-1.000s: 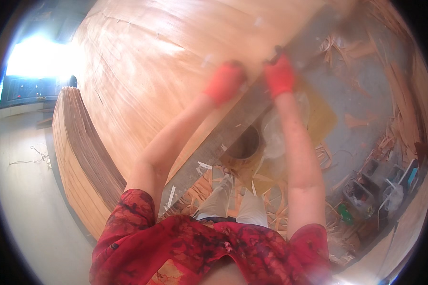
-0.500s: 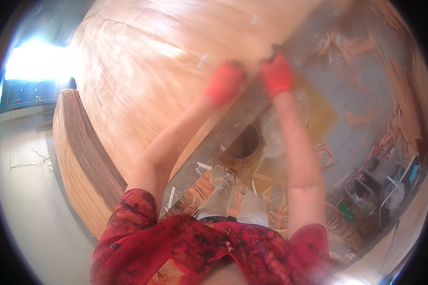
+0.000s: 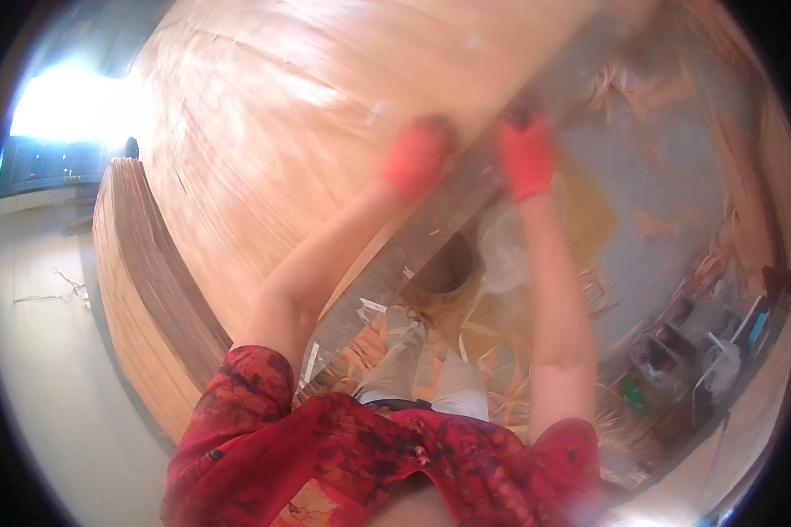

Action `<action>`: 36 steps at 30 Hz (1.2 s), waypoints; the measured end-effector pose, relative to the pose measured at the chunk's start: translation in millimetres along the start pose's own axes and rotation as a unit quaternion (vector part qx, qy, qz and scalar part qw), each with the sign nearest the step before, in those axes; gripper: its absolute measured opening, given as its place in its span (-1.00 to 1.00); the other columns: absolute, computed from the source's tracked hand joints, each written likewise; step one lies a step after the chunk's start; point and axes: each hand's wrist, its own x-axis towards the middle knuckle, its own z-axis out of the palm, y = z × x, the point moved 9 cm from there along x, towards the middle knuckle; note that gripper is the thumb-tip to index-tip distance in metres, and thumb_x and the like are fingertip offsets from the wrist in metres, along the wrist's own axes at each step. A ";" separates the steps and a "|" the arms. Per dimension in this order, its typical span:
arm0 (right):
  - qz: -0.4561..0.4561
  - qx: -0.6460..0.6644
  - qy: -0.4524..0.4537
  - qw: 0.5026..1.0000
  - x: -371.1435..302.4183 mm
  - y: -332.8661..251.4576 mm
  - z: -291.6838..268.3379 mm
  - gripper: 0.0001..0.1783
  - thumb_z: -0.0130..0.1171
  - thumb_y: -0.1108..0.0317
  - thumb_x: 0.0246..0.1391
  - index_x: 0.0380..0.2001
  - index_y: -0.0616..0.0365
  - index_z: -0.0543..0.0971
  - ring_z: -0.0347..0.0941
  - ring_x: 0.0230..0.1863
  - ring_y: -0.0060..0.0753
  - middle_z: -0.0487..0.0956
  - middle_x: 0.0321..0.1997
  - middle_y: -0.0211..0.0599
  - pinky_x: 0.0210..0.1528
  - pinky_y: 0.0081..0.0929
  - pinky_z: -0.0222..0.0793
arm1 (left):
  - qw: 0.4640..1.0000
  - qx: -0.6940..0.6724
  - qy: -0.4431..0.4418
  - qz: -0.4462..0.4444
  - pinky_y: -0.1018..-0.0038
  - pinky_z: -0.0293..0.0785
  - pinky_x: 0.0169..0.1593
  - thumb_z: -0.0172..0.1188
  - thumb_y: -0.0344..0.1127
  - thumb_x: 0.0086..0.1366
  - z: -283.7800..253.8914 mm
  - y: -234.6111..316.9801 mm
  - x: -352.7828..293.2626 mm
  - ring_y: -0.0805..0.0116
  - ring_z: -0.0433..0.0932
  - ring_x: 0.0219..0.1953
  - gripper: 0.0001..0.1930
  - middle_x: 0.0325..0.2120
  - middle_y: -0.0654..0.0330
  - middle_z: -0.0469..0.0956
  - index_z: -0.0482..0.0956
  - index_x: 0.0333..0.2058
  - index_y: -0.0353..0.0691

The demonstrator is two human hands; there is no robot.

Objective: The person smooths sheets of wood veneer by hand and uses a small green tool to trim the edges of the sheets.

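A broad sheet of pale wood veneer point(image 3: 299, 158) spreads over the work surface in front of me. My left hand point(image 3: 419, 160), in a red glove with dark fingertips, rests over the sheet near its right-hand edge. Just to its right, my right hand point(image 3: 526, 158), gloved alike, is at the grey edge strip point(image 3: 395, 246) that runs beside the veneer. Both hands are smeared by motion, and their fingers cannot be made out. Whether either one grips anything is hidden.
A thick stack of veneer sheets point(image 3: 154, 290) stands at the left. A dark round opening point(image 3: 448, 266) lies below my hands. Veneer scraps point(image 3: 620, 88) litter the floor on the right, near small bins point(image 3: 659, 356) and a green item point(image 3: 633, 394).
My right hand has moved slightly nearer to me and to the right. The left hand stays in about the same place over the veneer.
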 end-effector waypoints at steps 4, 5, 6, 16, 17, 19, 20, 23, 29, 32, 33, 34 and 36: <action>-0.122 -0.010 -0.025 0.992 -45.7 -47.5 -9.2 -0.36 0.15 0.52 0.06 0.26 0.14 0.35 0.53 -0.03 -0.06 0.67 -0.09 -0.18 0.05 -0.24 0.42 | 0.995 -0.084 0.038 -0.030 0.17 0.41 0.09 0.25 -0.47 0.14 -20.3 -3.3 -5.4 -0.06 0.43 0.02 -0.67 -0.05 0.04 0.48 0.51 -0.08 -0.19; -0.152 -0.026 -0.041 0.987 -58.2 -54.1 -4.5 -0.35 0.14 0.55 0.05 0.27 0.11 0.35 0.51 -0.02 -0.08 0.67 -0.09 -0.22 0.06 -0.24 0.41 | 0.990 -0.125 0.061 -0.034 0.18 0.43 0.08 0.25 -0.48 0.14 -25.9 -5.1 -6.9 -0.05 0.43 0.02 -0.68 -0.06 0.04 0.48 0.52 -0.09 -0.19; -0.182 -0.041 -0.058 0.981 -71.4 -60.9 1.0 -0.34 0.14 0.57 0.04 0.27 0.09 0.36 0.48 -0.01 -0.09 0.67 -0.09 -0.25 0.08 -0.25 0.39 | 0.987 -0.147 0.053 -0.045 0.20 0.45 0.06 0.25 -0.47 0.16 -26.6 -8.7 -8.0 -0.03 0.46 -0.01 -0.70 -0.06 0.05 0.49 0.54 -0.10 -0.19; -0.301 -0.293 -0.198 0.885 -136.2 -34.7 112.8 -0.42 0.06 0.42 0.08 0.23 -0.07 0.40 0.37 0.14 -0.12 0.54 0.06 -0.35 0.09 -0.09 0.32 | 0.915 -0.349 0.123 -0.161 0.39 0.49 0.00 0.14 -0.52 0.28 -39.7 -67.9 -55.1 0.28 0.58 -0.10 -0.76 -0.19 0.08 0.61 0.59 -0.08 -0.24; -0.286 -0.299 -0.214 0.885 -140.0 -38.1 107.7 -0.42 0.04 0.41 0.09 0.23 -0.08 0.40 0.36 0.15 -0.14 0.53 0.07 -0.37 0.08 -0.10 0.32 | 0.941 -0.288 0.141 -0.111 0.36 0.48 0.02 0.14 -0.53 0.27 -56.9 -56.2 -65.2 0.19 0.57 -0.09 -0.75 -0.17 0.05 0.60 0.58 -0.07 -0.24; -0.287 -0.315 -0.215 0.879 -145.2 -49.5 93.3 -0.43 0.02 0.39 0.09 0.23 -0.09 0.39 0.36 0.16 -0.16 0.52 0.09 -0.39 0.07 -0.12 0.32 | 0.968 -0.205 0.136 -0.053 0.29 0.45 0.07 0.15 -0.53 0.25 -83.9 -26.5 -97.5 0.04 0.53 -0.05 -0.73 -0.13 0.00 0.56 0.56 -0.06 -0.24; -0.301 -0.324 -0.204 0.873 -148.9 -52.0 87.4 -0.43 0.03 0.39 0.09 0.23 -0.09 0.39 0.36 0.16 -0.17 0.52 0.09 -0.40 0.07 -0.13 0.33 | 0.975 -0.186 0.114 -0.046 0.26 0.44 0.10 0.16 -0.52 0.25 -94.9 -19.5 -122.0 -0.02 0.51 -0.02 -0.73 -0.10 -0.02 0.54 0.55 -0.06 -0.25; -0.319 -0.344 -0.193 0.862 -167.7 -67.4 75.5 -0.45 0.02 0.38 0.11 0.22 -0.09 0.39 0.36 0.17 -0.17 0.52 0.10 -0.41 0.06 -0.12 0.32 | 0.985 -0.134 0.080 -0.068 0.23 0.42 0.12 0.17 -0.54 0.23 -157.8 -3.5 -227.1 0.00 0.48 0.04 -0.73 -0.06 0.02 0.53 0.56 -0.08 -0.24; -0.291 -0.382 -0.227 0.847 -188.6 -78.8 78.1 -0.51 0.02 0.34 0.17 0.20 -0.12 0.40 0.34 0.22 -0.14 0.50 0.14 -0.37 0.03 -0.04 0.30 | 0.943 -0.033 0.153 -0.293 0.19 0.45 0.09 0.12 -0.58 0.21 -259.5 -28.3 -488.7 -0.03 0.50 0.01 -0.75 -0.10 0.02 0.55 0.58 -0.14 -0.21; -0.281 -0.427 -0.248 0.823 -214.8 -86.2 84.7 -0.49 0.01 0.33 0.17 0.22 -0.11 0.38 0.34 0.23 -0.13 0.50 0.16 -0.35 0.05 -0.04 0.33 | 0.881 -0.014 0.188 -0.433 0.20 0.46 0.06 0.13 -0.59 0.18 -273.3 -28.8 -645.3 -0.03 0.53 -0.04 -0.76 -0.14 0.01 0.57 0.58 -0.18 -0.22; -0.289 -0.454 -0.235 0.809 -224.7 -92.5 87.1 -0.49 0.01 0.33 0.18 0.23 -0.11 0.37 0.33 0.24 -0.13 0.49 0.16 -0.34 0.07 -0.05 0.34 | 0.876 0.026 0.185 -0.444 0.19 0.47 0.05 0.14 -0.58 0.18 -280.1 -26.8 -687.4 -0.03 0.53 -0.06 -0.77 -0.15 0.00 0.57 0.59 -0.18 -0.22; -0.300 -0.474 -0.228 0.796 -241.3 -98.8 97.2 -0.48 0.00 0.33 0.18 0.24 -0.11 0.36 0.33 0.24 -0.14 0.49 0.16 -0.34 0.08 -0.06 0.35 | 0.867 0.053 0.182 -0.461 0.19 0.46 0.06 0.14 -0.57 0.18 -283.4 -36.1 -740.4 -0.03 0.52 -0.03 -0.76 -0.15 0.01 0.56 0.59 -0.17 -0.20; -0.283 -0.464 -0.218 0.811 -254.2 -87.0 88.3 -0.45 0.01 0.30 0.19 0.27 -0.12 0.34 0.35 0.23 -0.15 0.49 0.17 -0.34 0.09 -0.13 0.40 | 0.825 0.040 0.162 -0.540 0.16 0.43 0.07 0.14 -0.49 0.21 -266.3 -51.6 -819.9 -0.09 0.47 0.01 -0.77 -0.16 -0.04 0.53 0.59 -0.14 -0.16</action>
